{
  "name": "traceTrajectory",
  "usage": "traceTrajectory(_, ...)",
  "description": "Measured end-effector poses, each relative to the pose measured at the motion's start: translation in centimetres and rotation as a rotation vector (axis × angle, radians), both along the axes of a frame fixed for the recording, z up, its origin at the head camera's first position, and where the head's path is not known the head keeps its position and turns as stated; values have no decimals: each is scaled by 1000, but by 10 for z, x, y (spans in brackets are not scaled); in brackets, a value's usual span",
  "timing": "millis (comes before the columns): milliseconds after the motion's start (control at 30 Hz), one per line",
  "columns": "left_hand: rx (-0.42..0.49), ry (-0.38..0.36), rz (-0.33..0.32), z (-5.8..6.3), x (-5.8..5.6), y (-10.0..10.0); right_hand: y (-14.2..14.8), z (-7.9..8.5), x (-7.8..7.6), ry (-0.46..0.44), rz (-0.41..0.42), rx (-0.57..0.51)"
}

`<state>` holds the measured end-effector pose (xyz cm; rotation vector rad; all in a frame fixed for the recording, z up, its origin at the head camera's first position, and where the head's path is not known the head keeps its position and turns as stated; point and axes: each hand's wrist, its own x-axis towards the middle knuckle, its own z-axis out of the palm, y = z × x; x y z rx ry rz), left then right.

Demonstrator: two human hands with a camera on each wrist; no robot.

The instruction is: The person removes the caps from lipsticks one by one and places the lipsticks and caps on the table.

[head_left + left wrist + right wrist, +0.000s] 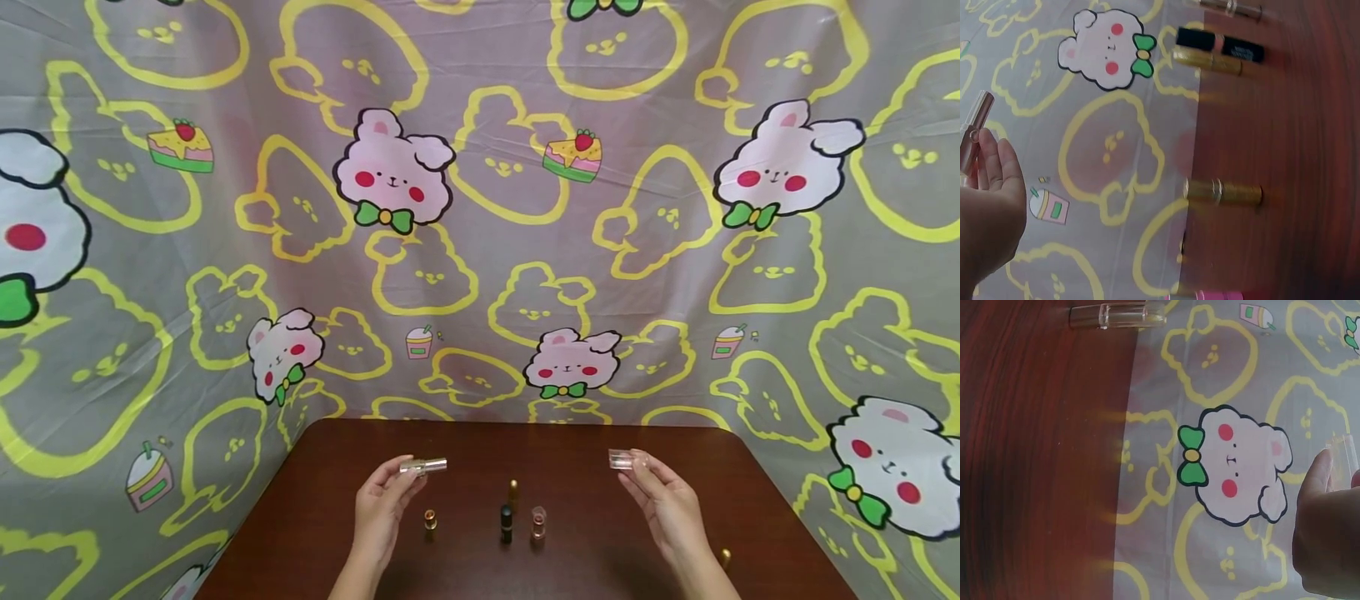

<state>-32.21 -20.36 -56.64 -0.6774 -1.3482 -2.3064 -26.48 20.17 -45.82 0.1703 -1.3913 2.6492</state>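
Separately holds lipstick tube (435, 465) pinched in left hand (379, 510) and clear cap (619, 459) pinched in right hand (670, 507), probably raised to clear standing lipsticks (506, 527).

Slim shiny metallic tube (437, 464), held nearly level, transparent cap (619, 459), held well apart to its right

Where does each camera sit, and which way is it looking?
Head view: worn on the person's head, looking forward and down at the table and patterned cloth; the left hand and right hand both show.
Left wrist view: on that wrist, facing table and cloth sideways; the left hand shows, fingers holding a shiny tube.
Right wrist view: same idea, also sideways; the right hand shows, holding a clear piece.
Shared: head and left wrist both see the black tube.
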Motion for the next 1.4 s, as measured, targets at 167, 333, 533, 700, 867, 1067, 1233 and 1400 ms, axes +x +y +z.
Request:
traceTrajectory(167, -29, -160, 116, -47, -22, -25, 3, -4, 1, -16, 3, 18)
traceTrajectory(333, -71, -277, 207, -63, -20, -37, 19, -51, -28, 82, 53, 46)
traceTrajectory(533, -183, -362, 283, -68, -8, -43, 30, -74, -40, 80, 44, 102)
traceTrajectory(700, -243, -392, 361, -65, 3, -48, 30, -74, -39, 1, -24, 164)
traceTrajectory(867, -199, -416, 379, -63, 12, -56, 44, -118, -65, -20, -77, 293)
traceTrajectory(1067, -198, -474, 457, -65, 19, -68, 43, -134, -73, -70, -151, 404)
traceTrajectory(1233, -233, -542, 553, -67, 23, -79, 18, -72, -32, -73, -194, 555)
traceTrajectory(1400, -276, -573, 664, -70, 26, -88, 6, -40, -15, -142, -222, 696)
